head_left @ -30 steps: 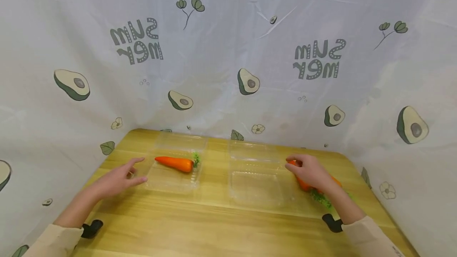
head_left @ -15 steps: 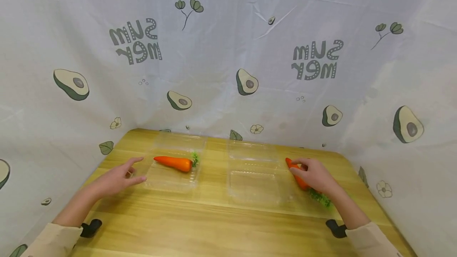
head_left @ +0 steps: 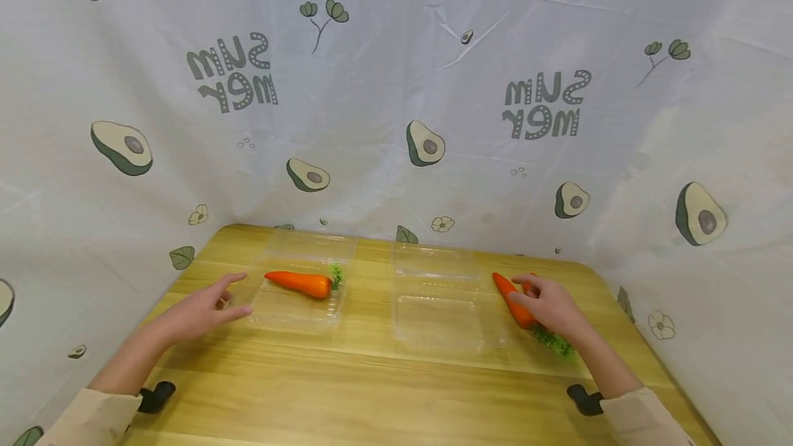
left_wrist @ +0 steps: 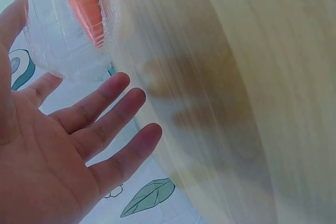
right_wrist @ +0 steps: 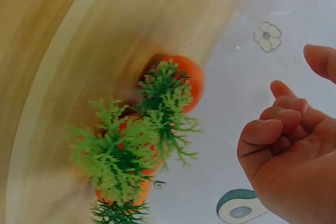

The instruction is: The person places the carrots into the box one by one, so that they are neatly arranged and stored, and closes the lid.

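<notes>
My left hand (head_left: 198, 315) has its fingers spread at the left edge of a clear plastic clamshell box (head_left: 291, 324); the left wrist view shows its palm (left_wrist: 58, 156) holding nothing. A carrot (head_left: 302, 283) with a short green top lies in that box. On the right, my right hand (head_left: 551, 305) is over two leafy carrots, thumb and index finger apart. The nearer carrot (head_left: 513, 303) shows most of its length; the farther carrot (head_left: 529, 286) is mostly hidden by the hand. In the right wrist view the other fingers (right_wrist: 262, 132) curl loosely, apart from the carrots' green tops (right_wrist: 118, 153).
A second clear clamshell box (head_left: 440, 325), with nothing visible in it, stands between the first box and the right-hand carrots. Both boxes have lids folded back toward the curtain (head_left: 365, 88), which hangs behind and around the wooden table (head_left: 347, 391).
My right hand has drawn back to the right from the nearer carrot's tip, uncovering more of that carrot. The left hand keeps its place. The whole head view has shifted slightly.
</notes>
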`<state>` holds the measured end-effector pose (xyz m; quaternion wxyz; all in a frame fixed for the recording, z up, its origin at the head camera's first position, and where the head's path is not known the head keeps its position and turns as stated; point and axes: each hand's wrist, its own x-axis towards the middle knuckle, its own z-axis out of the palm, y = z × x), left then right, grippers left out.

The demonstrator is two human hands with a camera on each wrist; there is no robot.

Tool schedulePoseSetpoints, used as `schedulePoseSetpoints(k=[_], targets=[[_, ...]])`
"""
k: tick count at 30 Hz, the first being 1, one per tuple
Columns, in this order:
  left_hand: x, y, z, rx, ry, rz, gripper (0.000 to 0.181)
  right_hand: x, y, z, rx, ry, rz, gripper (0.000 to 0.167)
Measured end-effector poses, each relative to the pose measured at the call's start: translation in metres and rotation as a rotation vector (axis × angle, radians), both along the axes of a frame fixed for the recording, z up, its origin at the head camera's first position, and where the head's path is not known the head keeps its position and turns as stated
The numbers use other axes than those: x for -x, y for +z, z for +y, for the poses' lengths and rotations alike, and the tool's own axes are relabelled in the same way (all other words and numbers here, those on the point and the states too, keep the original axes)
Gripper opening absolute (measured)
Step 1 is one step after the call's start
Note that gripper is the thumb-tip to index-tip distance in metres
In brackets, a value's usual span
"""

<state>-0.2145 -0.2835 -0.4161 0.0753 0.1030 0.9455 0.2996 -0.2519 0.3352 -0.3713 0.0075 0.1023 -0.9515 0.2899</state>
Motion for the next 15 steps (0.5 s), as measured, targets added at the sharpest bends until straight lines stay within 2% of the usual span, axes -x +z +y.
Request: schedulePoseSetpoints(k=[11,15], targets=[[-0.0017,-0.0014,-0.0010,-0.005,0.000,0.006,0.081,-0.0015,-0.0068,0.0065,0.026,-0.073,-0.075,0.056],[-0.0011,-0.0013,-0.0012,-0.005,-0.002,0.016,0.081,-0.0011,-0.0090,0.0074,0.003,-0.099,-0.083,0.058]])
